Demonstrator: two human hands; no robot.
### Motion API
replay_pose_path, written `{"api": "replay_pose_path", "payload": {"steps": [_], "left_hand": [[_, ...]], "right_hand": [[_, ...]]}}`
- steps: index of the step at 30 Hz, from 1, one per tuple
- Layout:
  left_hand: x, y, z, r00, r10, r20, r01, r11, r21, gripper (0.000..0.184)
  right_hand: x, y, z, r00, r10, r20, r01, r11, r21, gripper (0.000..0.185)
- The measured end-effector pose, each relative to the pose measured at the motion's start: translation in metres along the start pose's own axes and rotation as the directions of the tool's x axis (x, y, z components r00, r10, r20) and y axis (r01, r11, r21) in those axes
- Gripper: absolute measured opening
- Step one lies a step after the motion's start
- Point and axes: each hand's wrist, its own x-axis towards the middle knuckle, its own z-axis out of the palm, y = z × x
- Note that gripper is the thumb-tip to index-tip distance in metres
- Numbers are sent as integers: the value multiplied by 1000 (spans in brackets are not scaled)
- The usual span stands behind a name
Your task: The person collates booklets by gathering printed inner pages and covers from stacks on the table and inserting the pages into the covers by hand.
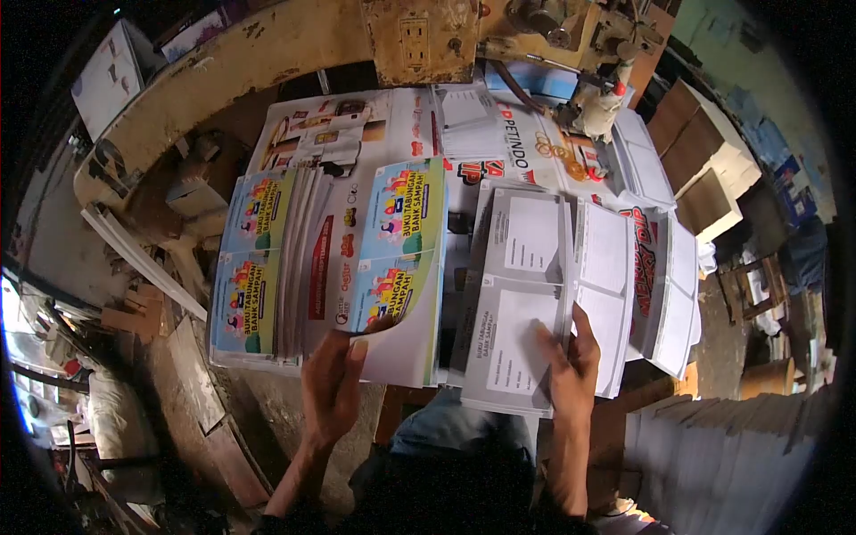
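My left hand [332, 385] is closed on the lower left corner of a printed cover sheet [406, 209], whose corner curls up and shows its white underside. The cover is blue and yellow, printed "Buku Tabungan Bank Sampah". My right hand [572, 370] grips the right edge of a stack of grey and white form sheets [517, 294], thumb on top. To the right of that stack lie more white printed sheets [599, 250]. Left of the cover sheet stands another pile of blue covers [250, 259], with the edges of several sheets [299, 259] fanned beside it.
A worn cream machine frame [267, 53] arches over the back of the table. Poster sheets [330, 134] cover the tabletop. More white stacks [673, 285] lie at the right edge, with cardboard boxes [695, 143] beyond. A tall paper pile [722, 455] stands at lower right.
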Motion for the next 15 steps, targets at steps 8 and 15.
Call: {"api": "replay_pose_path", "payload": {"steps": [8,15], "left_hand": [[-10,-11,5,1000,17,-20,-15,992,124,19],[-17,-38,12,949,-147,-277,91,974,-206,24]], "right_hand": [[2,8,81,942,-223,250,257,960,-113,57],[-4,-60,29,979,-196,54,200,977,-78,54]]}}
